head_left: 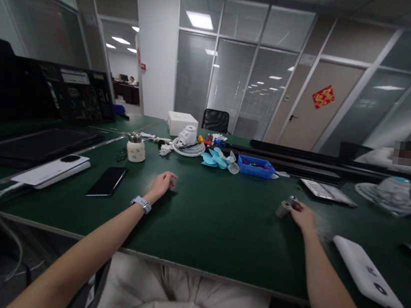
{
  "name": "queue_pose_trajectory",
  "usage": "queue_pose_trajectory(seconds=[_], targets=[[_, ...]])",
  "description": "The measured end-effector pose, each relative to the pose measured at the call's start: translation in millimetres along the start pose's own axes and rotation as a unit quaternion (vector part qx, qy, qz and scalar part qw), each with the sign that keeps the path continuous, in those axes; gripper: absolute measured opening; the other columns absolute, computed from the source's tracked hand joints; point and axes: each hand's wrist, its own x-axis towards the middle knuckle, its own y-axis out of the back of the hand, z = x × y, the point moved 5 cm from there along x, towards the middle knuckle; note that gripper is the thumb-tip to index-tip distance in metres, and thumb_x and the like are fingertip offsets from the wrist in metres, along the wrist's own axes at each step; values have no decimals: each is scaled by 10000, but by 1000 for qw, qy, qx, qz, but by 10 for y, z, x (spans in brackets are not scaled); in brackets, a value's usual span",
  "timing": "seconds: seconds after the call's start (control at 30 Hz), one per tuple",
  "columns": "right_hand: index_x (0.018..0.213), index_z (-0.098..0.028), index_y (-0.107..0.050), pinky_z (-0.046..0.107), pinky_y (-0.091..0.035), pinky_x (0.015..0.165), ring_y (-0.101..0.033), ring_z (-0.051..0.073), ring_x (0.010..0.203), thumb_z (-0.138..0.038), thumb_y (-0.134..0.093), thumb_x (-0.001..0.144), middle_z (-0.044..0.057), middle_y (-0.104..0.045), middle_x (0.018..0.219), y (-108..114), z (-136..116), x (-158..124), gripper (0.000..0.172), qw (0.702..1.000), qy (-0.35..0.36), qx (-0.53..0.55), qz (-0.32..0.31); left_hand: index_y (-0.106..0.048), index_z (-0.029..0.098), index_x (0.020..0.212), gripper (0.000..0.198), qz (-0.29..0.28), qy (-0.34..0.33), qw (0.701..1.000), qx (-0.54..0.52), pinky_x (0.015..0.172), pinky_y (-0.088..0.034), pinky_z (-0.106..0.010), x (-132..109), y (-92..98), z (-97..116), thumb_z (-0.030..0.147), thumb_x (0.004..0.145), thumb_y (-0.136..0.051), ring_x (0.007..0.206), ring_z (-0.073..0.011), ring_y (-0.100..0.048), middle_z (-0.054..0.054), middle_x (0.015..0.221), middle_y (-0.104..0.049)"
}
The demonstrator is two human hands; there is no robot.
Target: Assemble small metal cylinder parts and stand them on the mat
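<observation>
My right hand is closed with its fingertips on the rear of two small grey metal cylinders. The other grey cylinder stands upright just to its left and in front, apart from my fingers. On the left, my left hand rests on the green table with its fingers loosely bent and apart. A pale, blurred patch shows by its fingertips, too faint to name. A watch is on the left wrist. A black phone lies left of that hand, and a cream jar with a metal lid stands behind the phone.
Along the back are a white fan part, light-blue fan blades and a blue tray. A white power bank-like device lies right of my right arm. A cabled white device sits far left. Another person sits at far right.
</observation>
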Motion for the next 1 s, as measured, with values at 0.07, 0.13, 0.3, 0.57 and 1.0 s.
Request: queue_pose_trajectory(seconds=[0.07, 0.13, 0.3, 0.57, 1.0], targets=[[910, -132, -723, 316, -475, 596, -649, 248, 712, -376, -709, 619, 114, -715, 791, 17, 19, 11, 380, 1000, -25, -12, 12, -657, 157, 820, 343, -1, -1, 1000, 0, 541, -427, -251, -13, 1, 23, 361, 782, -384, 547, -156, -564, -23, 591, -619], [923, -133, -724, 340, -478, 621, -648, 269, 740, -402, -705, 635, 126, -716, 819, 127, -8, -2, 394, 997, -46, -29, 55, -653, 158, 816, 342, 0, 2, 1000, 0, 542, -427, -253, -23, 2, 35, 365, 780, -384, 551, -159, -569, -23, 591, -619], [1046, -132, -696, 399, -466, 819, -636, 315, 937, -485, -637, 728, 149, -705, 993, 513, -547, -285, 478, 974, 21, -14, 227, -659, 163, 815, 354, -4, 0, 1000, 20, 553, -421, -259, -30, -12, 47, 372, 782, -375, 568, -167, -580, -21, 604, -623], [989, -158, -705, 350, -498, 823, -660, 231, 843, -511, -666, 738, 86, -723, 939, -770, -2033, -1392, 435, 932, 279, 215, -90, -701, 154, 1036, 416, -81, -21, 996, 28, 647, -457, -275, -128, -110, 157, 348, 793, -424, 663, -180, -604, -43, 733, -683], [927, -238, -702, 362, -486, 870, -672, 223, 880, -464, -752, 687, 31, -729, 872, -1674, -2560, -2090, 334, 899, 325, 147, -253, -740, 237, 1024, 370, -102, -170, 979, 39, 782, -459, -310, -225, -336, 382, 494, 791, -610, 965, -219, -589, -85, 1046, -665]])
